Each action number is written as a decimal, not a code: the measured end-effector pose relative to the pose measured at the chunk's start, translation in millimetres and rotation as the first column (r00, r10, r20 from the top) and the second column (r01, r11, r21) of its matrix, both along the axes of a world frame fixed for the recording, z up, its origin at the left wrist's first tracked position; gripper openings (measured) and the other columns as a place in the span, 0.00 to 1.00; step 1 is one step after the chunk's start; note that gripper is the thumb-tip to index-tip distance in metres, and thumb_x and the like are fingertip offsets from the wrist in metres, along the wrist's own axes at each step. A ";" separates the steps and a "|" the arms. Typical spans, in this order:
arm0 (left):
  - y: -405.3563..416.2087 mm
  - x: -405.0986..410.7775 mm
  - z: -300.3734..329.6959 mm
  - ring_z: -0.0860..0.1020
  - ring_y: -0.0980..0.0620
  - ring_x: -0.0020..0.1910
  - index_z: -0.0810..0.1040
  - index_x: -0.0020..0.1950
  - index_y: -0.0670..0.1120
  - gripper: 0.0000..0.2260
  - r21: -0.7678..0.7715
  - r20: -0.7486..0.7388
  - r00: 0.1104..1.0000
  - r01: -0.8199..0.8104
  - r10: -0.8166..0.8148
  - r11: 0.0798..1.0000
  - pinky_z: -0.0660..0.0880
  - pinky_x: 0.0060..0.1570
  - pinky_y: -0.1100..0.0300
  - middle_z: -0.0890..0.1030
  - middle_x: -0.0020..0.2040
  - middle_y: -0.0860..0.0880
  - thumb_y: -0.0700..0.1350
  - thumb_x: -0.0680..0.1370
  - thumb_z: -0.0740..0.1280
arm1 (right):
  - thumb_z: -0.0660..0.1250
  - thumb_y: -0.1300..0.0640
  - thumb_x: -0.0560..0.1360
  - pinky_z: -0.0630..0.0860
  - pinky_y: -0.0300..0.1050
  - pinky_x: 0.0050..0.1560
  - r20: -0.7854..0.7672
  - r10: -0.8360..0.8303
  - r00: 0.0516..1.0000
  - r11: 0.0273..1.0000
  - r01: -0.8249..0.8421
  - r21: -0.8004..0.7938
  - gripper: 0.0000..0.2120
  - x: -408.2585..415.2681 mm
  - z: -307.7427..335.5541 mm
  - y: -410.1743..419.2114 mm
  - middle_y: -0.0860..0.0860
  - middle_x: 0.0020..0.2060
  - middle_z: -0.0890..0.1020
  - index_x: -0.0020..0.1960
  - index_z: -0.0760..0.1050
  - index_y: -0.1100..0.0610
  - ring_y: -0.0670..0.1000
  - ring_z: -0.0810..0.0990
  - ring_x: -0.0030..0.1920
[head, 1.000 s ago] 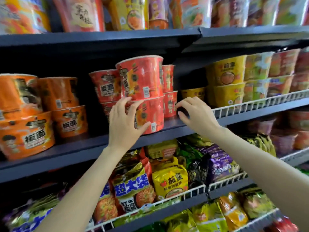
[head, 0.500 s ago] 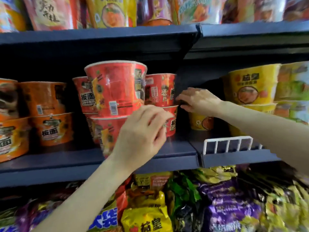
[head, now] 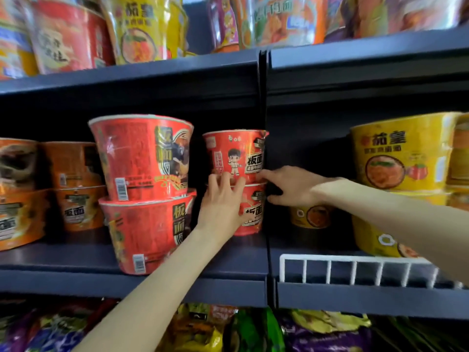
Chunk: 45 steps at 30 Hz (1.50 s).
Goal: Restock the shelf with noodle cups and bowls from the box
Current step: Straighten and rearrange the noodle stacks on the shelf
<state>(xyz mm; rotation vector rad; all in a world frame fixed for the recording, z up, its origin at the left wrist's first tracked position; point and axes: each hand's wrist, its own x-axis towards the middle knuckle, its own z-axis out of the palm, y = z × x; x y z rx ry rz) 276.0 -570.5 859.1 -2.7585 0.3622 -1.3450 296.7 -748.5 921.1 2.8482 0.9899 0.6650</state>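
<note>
Two red noodle bowls stand stacked at the back of the dark shelf (head: 177, 278): an upper red bowl (head: 236, 153) on a lower red bowl (head: 253, 212). My left hand (head: 222, 199) lies against the front of the lower bowl, fingers spread and reaching up to the seam between the two. My right hand (head: 291, 185) comes in from the right, its fingertips touching the right side of the same stack at the seam. A bigger pair of red bowls (head: 142, 158) stands stacked nearer the front, just left of my left hand. The box is out of view.
Orange bowls (head: 71, 184) fill the shelf's left part. Yellow bowls (head: 398, 153) stand right of the shelf divider (head: 264, 148), behind a white wire rail (head: 355, 270). More cups line the shelf above (head: 142, 29). Noodle bags (head: 203, 329) lie below.
My left hand has moved from the front red stack to the rear stack and now touches its lower bowl. My right hand stays at that stack's right side. The view has come closer.
</note>
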 end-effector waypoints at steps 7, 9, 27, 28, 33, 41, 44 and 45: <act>7.7 11.5 -4.3 0.65 0.44 0.63 0.62 0.69 0.46 0.28 -0.174 -0.035 0.999 0.003 -0.009 0.985 0.75 0.47 0.52 0.64 0.64 0.45 0.38 0.72 0.69 | 0.66 0.50 0.76 0.64 0.43 0.69 -0.079 0.097 0.992 0.994 -0.092 0.067 0.30 -18.3 -4.1 2.2 0.50 0.71 0.68 0.75 0.59 0.49 0.50 0.66 0.70; 6.4 16.9 -2.7 0.64 0.44 0.63 0.62 0.68 0.47 0.28 -0.173 -0.046 0.998 -0.046 0.038 0.984 0.73 0.45 0.54 0.63 0.64 0.45 0.34 0.71 0.67 | 0.66 0.51 0.76 0.58 0.42 0.71 -0.093 0.112 0.989 0.994 -0.111 0.019 0.32 -17.6 -8.6 8.7 0.50 0.74 0.63 0.76 0.56 0.50 0.50 0.59 0.72; 3.2 38.4 0.7 0.57 0.44 0.72 0.43 0.77 0.52 0.49 -0.456 -0.022 0.980 0.167 -0.199 0.874 0.64 0.67 0.50 0.53 0.76 0.44 0.54 0.69 0.74 | 0.70 0.60 0.73 0.76 0.51 0.60 -0.151 0.170 0.974 0.831 -0.059 0.553 0.53 32.8 -2.5 32.0 0.58 0.67 0.71 0.73 0.29 0.39 0.56 0.78 0.58; 3.7 39.5 0.0 0.57 0.44 0.73 0.43 0.77 0.52 0.49 -0.462 -0.028 0.978 0.170 -0.206 0.870 0.63 0.67 0.51 0.53 0.76 0.44 0.54 0.68 0.74 | 0.70 0.60 0.72 0.76 0.53 0.59 -0.136 0.146 0.980 0.845 -0.052 0.533 0.53 34.2 -3.0 33.8 0.59 0.66 0.70 0.73 0.30 0.37 0.57 0.78 0.58; 8.7 43.3 2.7 0.59 0.45 0.72 0.45 0.77 0.50 0.49 -0.461 -0.006 0.981 0.170 -0.195 0.871 0.65 0.65 0.53 0.55 0.75 0.45 0.51 0.69 0.75 | 0.70 0.61 0.72 0.76 0.54 0.60 -0.139 0.139 0.980 0.833 -0.040 0.552 0.52 35.7 -3.1 32.0 0.60 0.66 0.69 0.74 0.33 0.38 0.58 0.77 0.58; 9.4 43.1 0.3 0.58 0.46 0.73 0.46 0.77 0.48 0.41 -0.385 -0.040 0.995 0.070 -0.092 0.920 0.70 0.61 0.52 0.54 0.76 0.46 0.45 0.74 0.71 | 0.67 0.65 0.73 0.80 0.50 0.49 -0.075 0.089 0.993 0.878 -0.042 0.476 0.49 24.9 -9.9 32.2 0.54 0.46 0.80 0.75 0.35 0.42 0.53 0.82 0.42; 8.9 42.2 0.3 0.57 0.45 0.74 0.47 0.77 0.47 0.38 -0.404 -0.058 0.993 0.068 -0.100 0.912 0.67 0.65 0.51 0.52 0.77 0.45 0.42 0.75 0.69 | 0.65 0.65 0.74 0.77 0.45 0.42 -0.027 0.045 0.999 0.930 -0.032 0.367 0.49 18.3 -12.1 36.9 0.49 0.39 0.76 0.75 0.32 0.44 0.50 0.78 0.36; 8.2 41.4 0.4 0.56 0.45 0.74 0.47 0.77 0.47 0.38 -0.415 -0.066 0.992 0.074 -0.111 0.907 0.65 0.66 0.51 0.52 0.77 0.45 0.42 0.76 0.68 | 0.65 0.64 0.74 0.77 0.44 0.41 -0.005 0.023 1.000 0.944 -0.020 0.331 0.48 17.7 -13.0 37.9 0.50 0.40 0.77 0.75 0.32 0.44 0.50 0.78 0.35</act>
